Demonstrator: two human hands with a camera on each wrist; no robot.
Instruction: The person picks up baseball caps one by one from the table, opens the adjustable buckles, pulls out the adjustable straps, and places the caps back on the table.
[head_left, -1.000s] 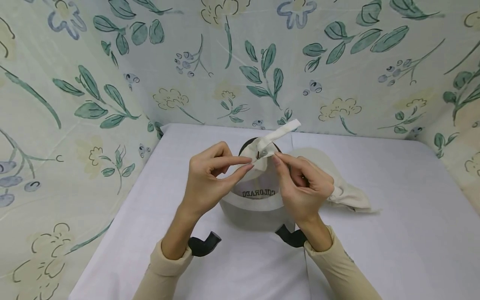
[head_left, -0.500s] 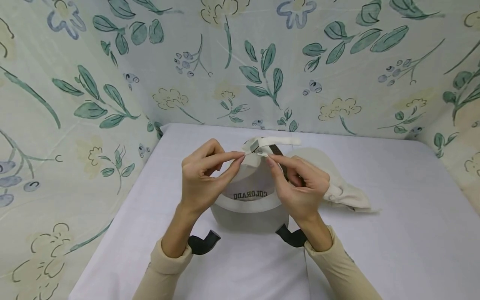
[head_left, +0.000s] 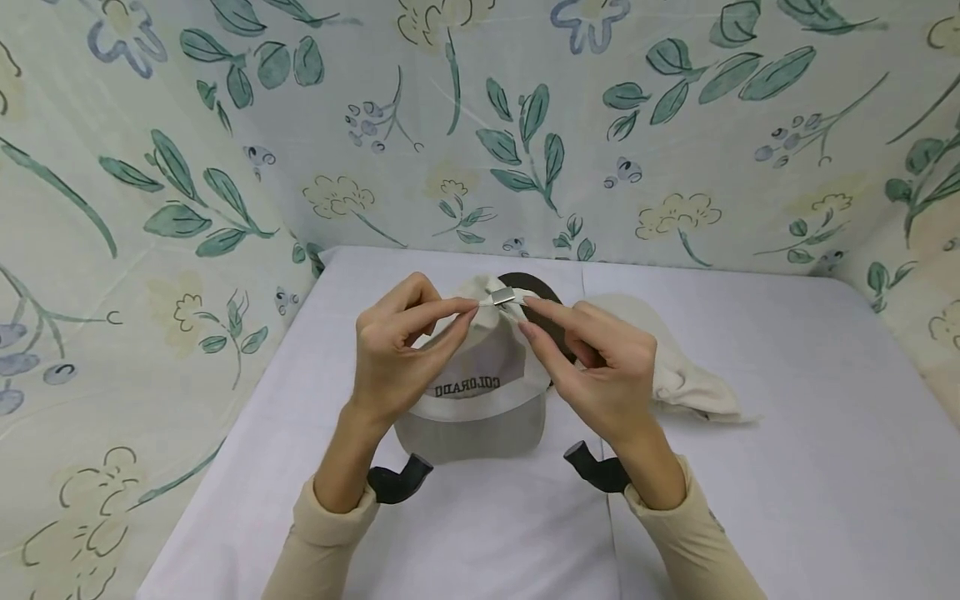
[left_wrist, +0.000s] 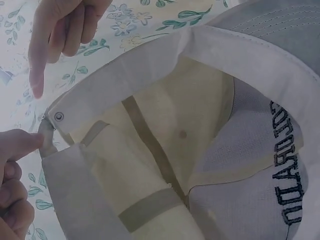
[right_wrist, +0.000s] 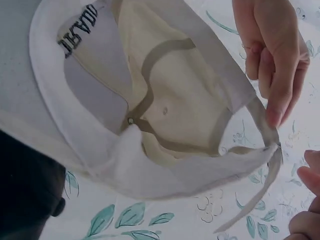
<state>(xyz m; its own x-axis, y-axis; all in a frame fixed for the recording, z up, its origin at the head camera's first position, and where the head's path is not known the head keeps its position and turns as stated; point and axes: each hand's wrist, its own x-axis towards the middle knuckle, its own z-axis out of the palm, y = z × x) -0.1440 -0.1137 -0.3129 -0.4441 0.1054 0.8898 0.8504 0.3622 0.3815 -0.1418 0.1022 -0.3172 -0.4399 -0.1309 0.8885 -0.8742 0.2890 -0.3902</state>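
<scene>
A pale baseball cap [head_left: 480,367] is tipped so its inside shows, the mirrored lettering COLORADO [left_wrist: 289,165] on the front panel and the grey brim [head_left: 472,437] towards the person. At its back edge is a strap [right_wrist: 261,120] with a small metal buckle [head_left: 502,296]. My left hand [head_left: 405,350] pinches the strap left of the buckle between thumb and index finger. My right hand [head_left: 600,358] is just right of the buckle, thumb and index fingertips apart with nothing between them. In the right wrist view a loose strap end [right_wrist: 250,205] hangs from the buckle.
Behind the cap lies a dark rounded shape [head_left: 534,292], partly hidden. A beige cloth item [head_left: 693,379] with a gathered end lies to the right on the white tablecloth [head_left: 787,500]. A floral curtain [head_left: 450,167] hangs behind. Black curved mounts [head_left: 401,481] sit at both wrists.
The right hand's thumb and index finger have parted from the cap's strap. The cap has shifted left and turned, and the buckle now faces up. The strap's loose end no longer sticks out to the right.
</scene>
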